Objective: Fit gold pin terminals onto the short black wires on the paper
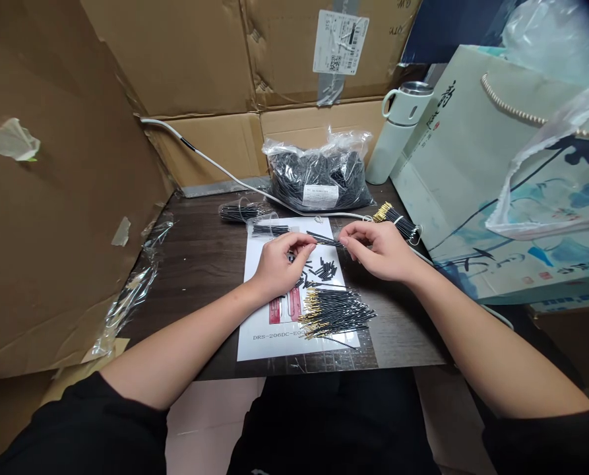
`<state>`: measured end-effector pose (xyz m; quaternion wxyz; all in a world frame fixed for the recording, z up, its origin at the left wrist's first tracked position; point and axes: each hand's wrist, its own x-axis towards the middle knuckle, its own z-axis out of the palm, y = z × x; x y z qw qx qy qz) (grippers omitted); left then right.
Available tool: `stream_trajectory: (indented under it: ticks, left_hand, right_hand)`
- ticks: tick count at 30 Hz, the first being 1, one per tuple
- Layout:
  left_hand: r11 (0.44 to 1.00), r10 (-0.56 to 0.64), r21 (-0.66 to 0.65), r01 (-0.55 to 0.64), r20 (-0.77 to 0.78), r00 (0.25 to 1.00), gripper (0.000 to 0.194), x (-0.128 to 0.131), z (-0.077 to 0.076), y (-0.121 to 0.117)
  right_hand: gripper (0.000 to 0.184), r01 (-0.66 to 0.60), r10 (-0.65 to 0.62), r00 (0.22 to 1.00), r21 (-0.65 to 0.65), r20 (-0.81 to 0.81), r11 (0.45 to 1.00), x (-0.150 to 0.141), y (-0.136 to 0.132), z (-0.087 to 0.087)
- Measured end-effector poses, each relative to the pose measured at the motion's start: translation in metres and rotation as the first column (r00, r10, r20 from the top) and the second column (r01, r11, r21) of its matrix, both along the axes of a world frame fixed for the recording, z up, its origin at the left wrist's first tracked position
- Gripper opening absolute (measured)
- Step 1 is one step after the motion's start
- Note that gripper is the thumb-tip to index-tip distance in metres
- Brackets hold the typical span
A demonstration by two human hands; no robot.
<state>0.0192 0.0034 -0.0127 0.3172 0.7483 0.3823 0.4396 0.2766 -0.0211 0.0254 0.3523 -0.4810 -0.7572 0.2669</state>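
Observation:
My left hand (278, 264) and my right hand (378, 249) meet over a white printed sheet (259, 343) on a dark wooden board. Both hands pinch the ends of a thin black wire (324, 240) stretched between their fingertips. Below the hands lies a loose pile of black wires with gold tips (336, 313). Several short black tube pieces (324, 269) are scattered on the sheet between the hands. A red tool (285, 308) lies under my left wrist.
A plastic bag of black wires (318, 175) stands at the back, a bound bundle with gold tips (398, 221) to its right. A pale flask (398, 128), a gift bag (477, 178), a white cable (215, 165) and cardboard walls surround the board.

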Motion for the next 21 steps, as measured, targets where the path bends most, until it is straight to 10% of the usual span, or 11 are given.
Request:
stream_trajectory:
  ticks: [21]
  left_hand:
    - [0.988, -0.063, 0.141, 0.069, -0.048, 0.997, 0.009, 0.0007, 0.0022, -0.0017]
  right_hand:
    - [0.029, -0.01, 0.01, 1.0, -0.03, -0.005, 0.999, -0.0053, 0.0003, -0.0042]
